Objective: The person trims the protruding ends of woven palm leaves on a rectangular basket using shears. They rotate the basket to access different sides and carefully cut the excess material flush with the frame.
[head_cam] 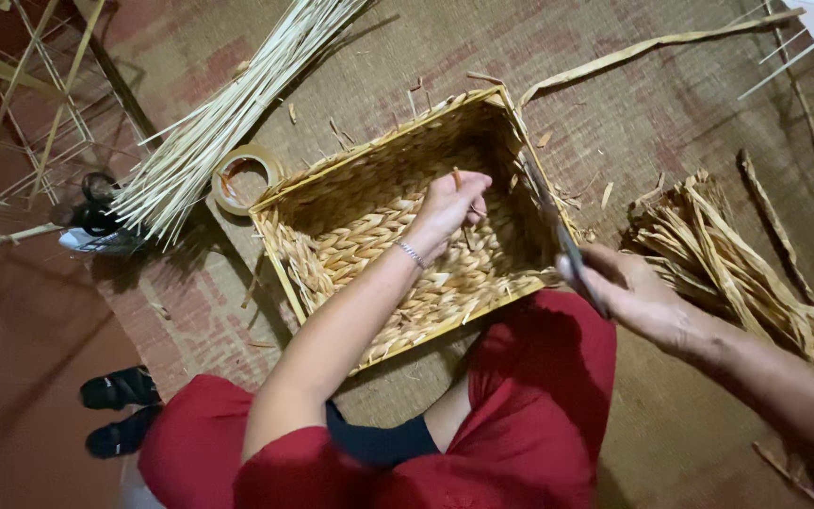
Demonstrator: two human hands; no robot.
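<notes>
Woven basket (pixel 332 221) half-hides left hand (pixel 449 203) pinching a strand; right hand (pixel 628 297) grips a blurred dark tool (pixel 558 231).

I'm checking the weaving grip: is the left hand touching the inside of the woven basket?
Touching. The head view shows the left hand inside the woven basket, fingertips pressed against its braided inner wall around a strand end.
</notes>
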